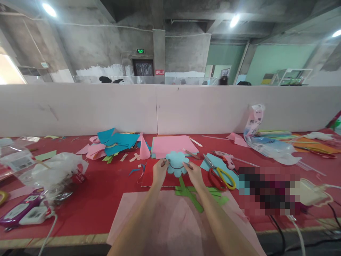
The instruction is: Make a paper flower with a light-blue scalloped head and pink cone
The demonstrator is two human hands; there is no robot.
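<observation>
A light blue paper flower lies on a dark red sheet in the middle of the red table. My left hand pinches its left edge with fingers closed. My right hand pinches its right edge, also closed. Between the two hands a thin dark curved line runs across the flower; I cannot make out what it is. A green paper stem with leaves lies just below the flower, on a pink sheet near the table's front edge.
Scissors with red and yellow handles and a pink glue gun lie right of the flower. Pink paper and blue scraps sit behind. Plastic bags and a power strip are at left; a white partition backs the table.
</observation>
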